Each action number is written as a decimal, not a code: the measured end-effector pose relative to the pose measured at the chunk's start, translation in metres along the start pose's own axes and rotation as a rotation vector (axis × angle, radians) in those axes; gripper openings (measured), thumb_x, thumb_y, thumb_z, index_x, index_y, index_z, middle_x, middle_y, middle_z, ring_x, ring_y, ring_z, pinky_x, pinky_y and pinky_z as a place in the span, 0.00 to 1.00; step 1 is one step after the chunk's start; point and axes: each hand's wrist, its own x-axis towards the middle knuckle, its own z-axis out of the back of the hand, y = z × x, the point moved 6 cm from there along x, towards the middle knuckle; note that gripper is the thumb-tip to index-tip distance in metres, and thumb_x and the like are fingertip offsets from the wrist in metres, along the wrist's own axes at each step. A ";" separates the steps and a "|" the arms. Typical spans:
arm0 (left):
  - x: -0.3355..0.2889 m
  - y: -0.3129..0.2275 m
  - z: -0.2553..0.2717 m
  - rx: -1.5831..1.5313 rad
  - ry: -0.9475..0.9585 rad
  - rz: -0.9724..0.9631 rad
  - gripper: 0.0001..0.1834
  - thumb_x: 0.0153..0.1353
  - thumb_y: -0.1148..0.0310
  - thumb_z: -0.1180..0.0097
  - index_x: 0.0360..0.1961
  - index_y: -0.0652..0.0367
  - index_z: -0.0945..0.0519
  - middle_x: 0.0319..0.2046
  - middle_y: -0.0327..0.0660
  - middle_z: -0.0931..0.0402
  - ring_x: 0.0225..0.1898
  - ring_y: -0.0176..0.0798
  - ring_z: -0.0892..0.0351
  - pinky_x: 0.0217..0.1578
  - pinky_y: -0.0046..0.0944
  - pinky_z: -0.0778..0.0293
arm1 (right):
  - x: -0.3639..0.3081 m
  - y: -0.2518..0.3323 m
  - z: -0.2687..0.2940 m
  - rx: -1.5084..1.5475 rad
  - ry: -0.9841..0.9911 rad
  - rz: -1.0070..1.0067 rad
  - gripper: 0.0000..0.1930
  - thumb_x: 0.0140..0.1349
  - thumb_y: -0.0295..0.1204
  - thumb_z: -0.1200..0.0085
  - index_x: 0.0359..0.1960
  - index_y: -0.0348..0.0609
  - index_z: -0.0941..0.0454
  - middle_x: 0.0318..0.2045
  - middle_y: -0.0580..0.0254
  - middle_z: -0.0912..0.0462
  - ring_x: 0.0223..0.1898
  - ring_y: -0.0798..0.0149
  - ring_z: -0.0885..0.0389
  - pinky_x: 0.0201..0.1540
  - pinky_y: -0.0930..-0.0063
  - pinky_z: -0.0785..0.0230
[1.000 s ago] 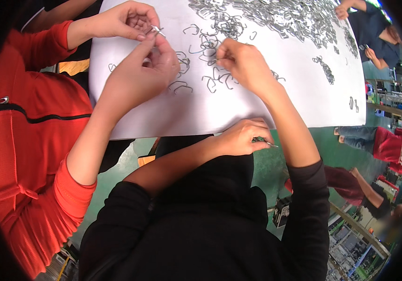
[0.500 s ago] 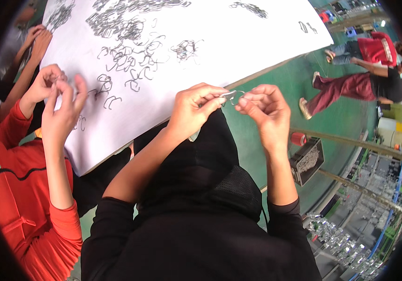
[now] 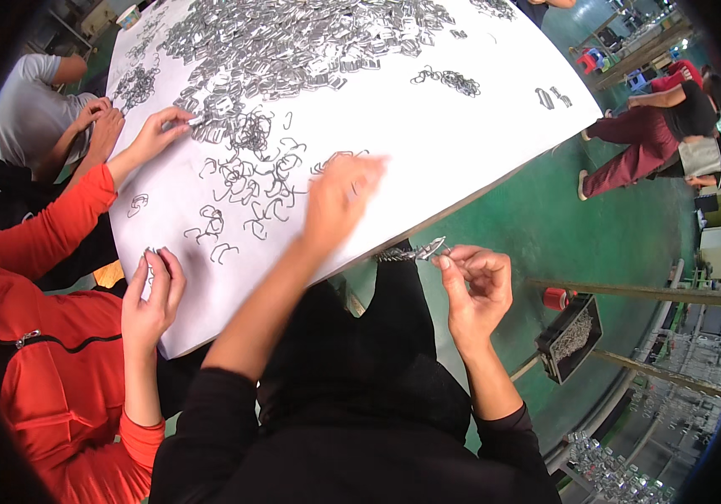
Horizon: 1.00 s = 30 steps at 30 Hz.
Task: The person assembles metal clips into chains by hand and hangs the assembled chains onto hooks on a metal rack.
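Left hand swung over table, grip too blurred to tell; right hand pinches metal clips, likely light, stiff—grab ends.

Bright light, white tabletop glaring, left grip blurred by motion, fisheye-bent edges, black corners

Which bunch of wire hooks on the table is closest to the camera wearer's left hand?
The small bunch partly hidden by the left hand; the larger scatter lies farther left, uncovered by that hand.
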 end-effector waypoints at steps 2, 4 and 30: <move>0.048 0.038 0.018 0.309 -0.122 -0.049 0.12 0.59 0.68 0.47 0.41 0.61 0.19 0.38 0.49 0.21 0.42 0.47 0.24 0.45 0.40 0.29 | 0.003 0.002 -0.001 -0.017 0.019 0.020 0.12 0.53 0.15 0.43 0.31 0.39 0.36 0.32 0.54 0.20 0.32 0.71 0.21 0.35 0.80 0.26; 0.086 0.076 0.023 0.544 -0.132 -0.037 0.12 0.57 0.65 0.45 0.39 0.60 0.18 0.41 0.49 0.23 0.47 0.51 0.28 0.50 0.45 0.33 | 0.007 0.003 -0.003 -0.017 0.036 0.034 0.12 0.54 0.15 0.43 0.31 0.39 0.36 0.32 0.54 0.20 0.32 0.72 0.21 0.34 0.80 0.26; -0.030 -0.062 -0.010 -0.279 0.309 0.334 0.10 0.62 0.75 0.49 0.43 0.64 0.21 0.28 0.37 0.23 0.24 0.25 0.25 0.23 0.24 0.30 | -0.002 -0.008 -0.022 -0.108 0.162 0.013 0.09 0.54 0.18 0.42 0.30 0.37 0.32 0.29 0.60 0.20 0.31 0.73 0.20 0.35 0.77 0.24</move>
